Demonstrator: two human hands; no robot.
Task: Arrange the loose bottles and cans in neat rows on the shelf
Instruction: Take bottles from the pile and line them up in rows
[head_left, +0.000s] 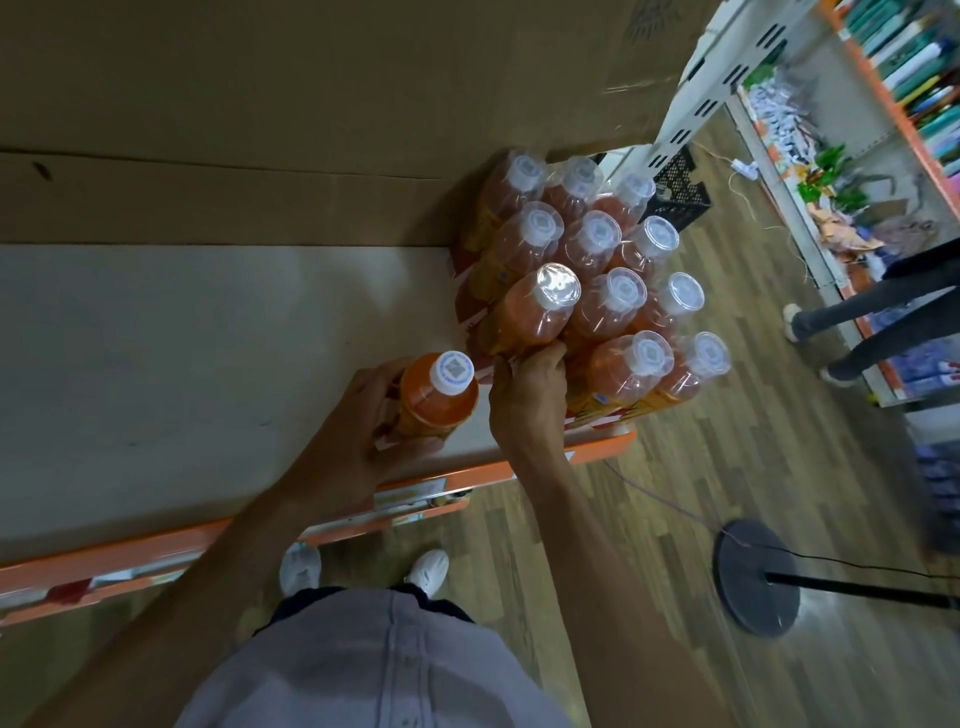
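A loose orange drink bottle (438, 397) with a white cap stands near the front edge of the white shelf (182, 374), and my left hand (358, 415) curls round its left side. Just to its right stands a shrink-wrapped pack (587, 291) of several orange bottles in rows. My right hand (527, 387) grips the lower part of the nearest wrapped bottle (530, 312) at the pack's front left corner. The fingertips of both hands are partly hidden behind the bottles.
The shelf has an orange front rail (363, 499); brown cardboard (260, 130) backs it. A round fan base (756, 577) with a pole lies on the wooden floor at right. Another person's legs (857, 322) stand by a far shelf of goods (904, 78). A black crate (680, 192) sits behind the pack.
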